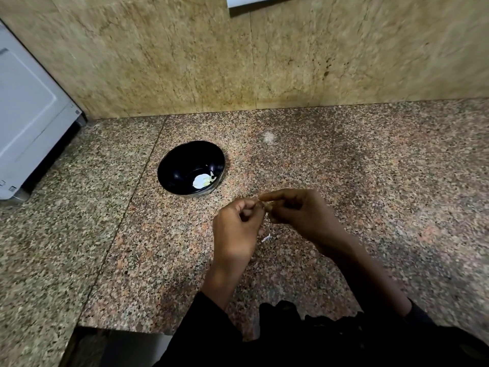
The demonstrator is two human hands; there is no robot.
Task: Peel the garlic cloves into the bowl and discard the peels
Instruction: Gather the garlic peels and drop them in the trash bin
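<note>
Both hands meet above the counter, the left hand and right hand pinching a garlic clove between fingertips; its direction is hidden. The bowl sits beyond-left.

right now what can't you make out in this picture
- Garlic clove: head view, hidden between the fingertips of the left hand and right hand; both blurred.
- Bowl contents: pale bits, too small to tell cloves from peel.
- White scrap on the counter: too small to identify.
- White appliance: cut off by the left edge.
</note>
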